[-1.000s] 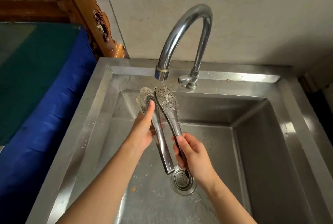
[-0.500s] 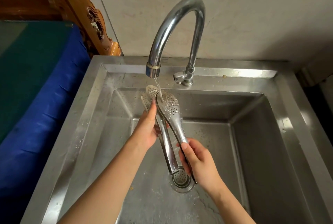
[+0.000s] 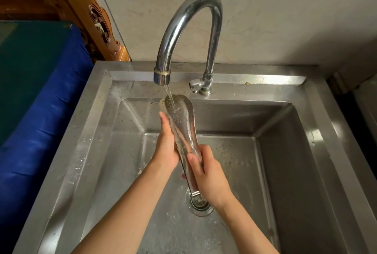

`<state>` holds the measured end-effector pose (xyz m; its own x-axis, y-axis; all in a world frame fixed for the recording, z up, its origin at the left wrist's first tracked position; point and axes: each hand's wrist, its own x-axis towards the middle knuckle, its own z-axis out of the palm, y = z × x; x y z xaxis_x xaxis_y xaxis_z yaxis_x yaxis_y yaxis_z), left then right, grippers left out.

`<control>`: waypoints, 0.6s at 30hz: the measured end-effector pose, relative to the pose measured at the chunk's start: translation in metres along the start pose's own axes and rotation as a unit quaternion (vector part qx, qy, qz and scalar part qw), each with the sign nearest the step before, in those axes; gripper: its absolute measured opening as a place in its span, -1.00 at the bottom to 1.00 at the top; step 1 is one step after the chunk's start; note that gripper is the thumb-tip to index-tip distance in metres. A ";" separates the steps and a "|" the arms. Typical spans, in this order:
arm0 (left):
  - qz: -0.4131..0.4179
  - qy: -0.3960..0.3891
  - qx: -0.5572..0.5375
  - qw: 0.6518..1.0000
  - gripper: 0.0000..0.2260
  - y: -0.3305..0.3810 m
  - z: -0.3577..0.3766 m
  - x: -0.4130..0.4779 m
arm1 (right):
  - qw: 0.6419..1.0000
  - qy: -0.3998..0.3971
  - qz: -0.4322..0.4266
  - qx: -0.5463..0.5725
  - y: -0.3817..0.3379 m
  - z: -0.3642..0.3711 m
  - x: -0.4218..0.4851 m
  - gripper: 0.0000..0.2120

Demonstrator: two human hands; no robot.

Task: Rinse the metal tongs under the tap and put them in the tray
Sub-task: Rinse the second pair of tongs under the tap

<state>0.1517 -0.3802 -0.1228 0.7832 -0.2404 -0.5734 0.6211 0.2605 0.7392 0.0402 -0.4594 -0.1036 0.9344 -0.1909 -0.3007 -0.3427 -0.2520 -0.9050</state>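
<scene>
Right hand [image 3: 210, 174] is wrapped around the lower arms of the metal tongs [image 3: 182, 127], thumb laid along the front, squeezing the two arms together near the hinge end. That grip looks chosen to keep the sprung tool closed and steady. Left hand [image 3: 166, 145] is flat against the left side of the tongs, fingers [image 3: 164, 123] stretched up along the perforated head, palm pressed in; it reads as a rubbing hold, not a carrying one. The tongs stand tilted, heads up and away, hinge end down over the drain [image 3: 199, 202], so runoff should fall straight into it. Out from there: a thin stream drops from the tap [image 3: 187, 23] spout right onto the perforated heads, which sit just under it, and water sheets down the metal. All of this hangs inside the steel sink [image 3: 98, 131] basin, clear of its floor. Rinsing is in hand, by my reckoning. No tray in view.
</scene>
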 end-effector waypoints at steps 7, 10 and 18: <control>0.023 -0.026 -0.046 0.998 -0.11 0.002 -0.003 -0.005 | 0.994 0.028 -0.018 -0.103 -0.015 0.013 0.012 -0.63; 0.020 -0.064 -0.053 0.996 0.01 0.005 -0.005 -0.007 | 0.993 0.036 0.000 -0.108 -0.016 0.017 0.015 -0.56; 0.022 -0.137 -0.053 0.989 -0.19 -0.002 -0.013 -0.014 | 0.944 0.102 -0.024 -0.312 -0.016 0.026 0.017 -0.55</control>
<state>0.1400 -0.3655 -0.1213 0.7819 -0.4669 -0.4132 0.5969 0.3694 0.7122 0.0637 -0.4338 -0.1020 0.9341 -0.3277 -0.1419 -0.3502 -0.7628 -0.5436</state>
